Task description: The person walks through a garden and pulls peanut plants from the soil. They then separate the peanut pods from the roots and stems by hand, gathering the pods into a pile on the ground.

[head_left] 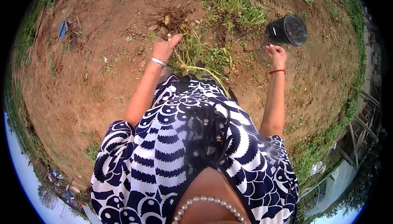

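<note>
My left hand (164, 48), with a silver bangle at the wrist, is closed round the stems of an uprooted peanut plant (186, 54). Its brown roots (174, 13) spread beyond the hand, with pale pods (166, 19) among them, while the leafy stems trail back toward my body. Out to the right, my right hand (277, 56) has its fingers curled together just on the near side of a black bucket (288, 30). Whatever those fingers may hold is hidden. The bucket leans on the soil, and its inside is hard to make out.
A heap of green pulled plants (237, 5) lies ahead, left of the bucket. Blue scrap (63, 29) rests on the bare brown soil (90, 84) at far left. Grass (348, 101) borders the right side, with wooden poles (360, 130) beyond it.
</note>
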Demonstrator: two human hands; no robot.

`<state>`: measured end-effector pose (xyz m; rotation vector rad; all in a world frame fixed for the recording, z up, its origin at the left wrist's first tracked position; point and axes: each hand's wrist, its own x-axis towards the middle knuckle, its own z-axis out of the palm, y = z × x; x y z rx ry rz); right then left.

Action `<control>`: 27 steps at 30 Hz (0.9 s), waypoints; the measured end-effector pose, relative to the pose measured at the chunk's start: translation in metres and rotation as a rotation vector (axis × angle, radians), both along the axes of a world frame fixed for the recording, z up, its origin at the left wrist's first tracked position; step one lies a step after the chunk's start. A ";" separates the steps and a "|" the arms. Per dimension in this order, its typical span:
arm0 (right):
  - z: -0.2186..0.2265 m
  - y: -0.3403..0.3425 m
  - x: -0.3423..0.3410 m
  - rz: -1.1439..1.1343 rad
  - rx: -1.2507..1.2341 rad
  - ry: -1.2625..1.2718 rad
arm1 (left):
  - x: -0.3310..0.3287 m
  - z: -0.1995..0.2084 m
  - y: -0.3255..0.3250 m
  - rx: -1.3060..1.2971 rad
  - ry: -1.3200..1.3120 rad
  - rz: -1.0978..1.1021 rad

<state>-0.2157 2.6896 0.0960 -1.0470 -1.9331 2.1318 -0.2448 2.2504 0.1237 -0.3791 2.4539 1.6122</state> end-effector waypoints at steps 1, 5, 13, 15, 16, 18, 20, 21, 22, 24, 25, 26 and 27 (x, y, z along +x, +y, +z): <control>0.009 -0.037 0.004 0.090 -0.035 -0.012 | 0.001 -0.006 0.001 -0.105 0.061 -0.060; 0.076 -0.159 0.012 0.395 -0.061 0.079 | -0.007 0.011 0.019 -0.176 0.148 -0.083; 0.150 -0.261 -0.020 0.709 0.792 0.699 | 0.002 0.022 0.042 -0.202 0.196 -0.053; 0.138 -0.267 -0.037 0.734 1.043 0.612 | 0.005 0.023 0.046 -0.289 0.299 -0.086; 0.133 -0.270 -0.042 0.707 1.085 0.574 | 0.007 0.024 0.046 -0.172 0.286 -0.067; 0.129 -0.271 -0.044 0.739 1.137 0.504 | 0.010 0.030 0.044 -0.218 0.307 -0.090; 0.122 -0.272 -0.046 0.780 1.153 0.456 | 0.013 0.037 0.039 -0.288 0.287 -0.130; 0.120 -0.271 -0.047 0.807 1.150 0.459 | 0.014 0.040 0.035 -0.332 0.259 -0.160; 0.118 -0.271 -0.048 0.834 1.146 0.462 | 0.015 0.043 0.033 -0.377 0.230 -0.191; 0.119 -0.268 -0.049 0.886 1.054 0.463 | 0.017 0.050 0.029 -0.360 0.249 -0.197; 0.121 -0.266 -0.050 0.908 0.966 0.459 | 0.018 0.052 0.027 -0.353 0.259 -0.201; 0.123 -0.264 -0.051 0.929 0.877 0.453 | 0.019 0.048 0.025 -0.337 0.284 -0.206; 0.123 -0.261 -0.052 0.963 0.771 0.446 | 0.018 0.044 0.021 -0.323 0.309 -0.211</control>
